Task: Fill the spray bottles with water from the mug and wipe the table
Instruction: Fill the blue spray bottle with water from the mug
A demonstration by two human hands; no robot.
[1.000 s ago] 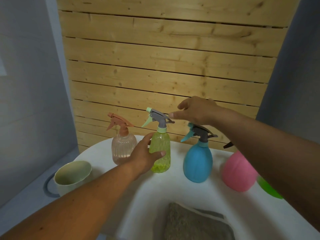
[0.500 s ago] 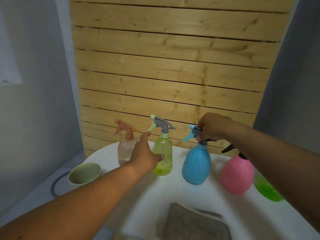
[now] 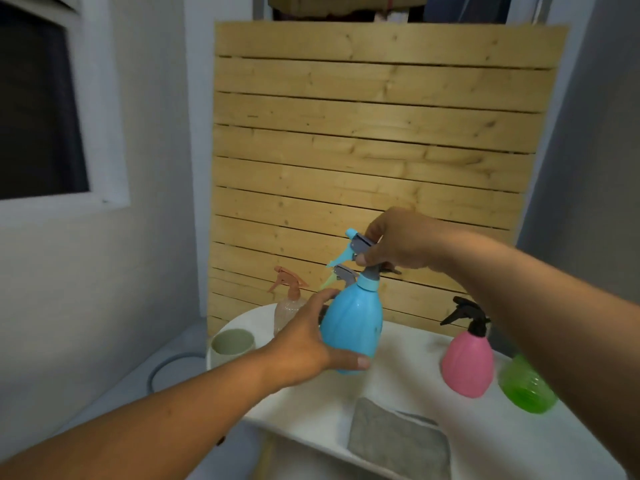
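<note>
— While the left hand [image 3: 304,344] grips the blue spray bottle [image 3: 353,327], where's the right hand [image 3: 398,242]?
— Gripping its sprayer head [image 3: 360,245]. The bottle's raised above the counter [image 3: 408,372], right of the mug [image 3: 232,344].

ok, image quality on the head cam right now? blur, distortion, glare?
Head view: soft motion blur on the left hand and blue bottle; wide-angle bend in the window frame; dim, even light, no glare; a faint shadow beside the pink bottle.

Five spray bottles: blue [image 3: 351,329], pink [image 3: 467,365], green [image 3: 526,389], peach [image 3: 287,306], one mostly hidden [image 3: 341,273]; one mug [image 3: 232,345]; one cloth [image 3: 398,441].
</note>
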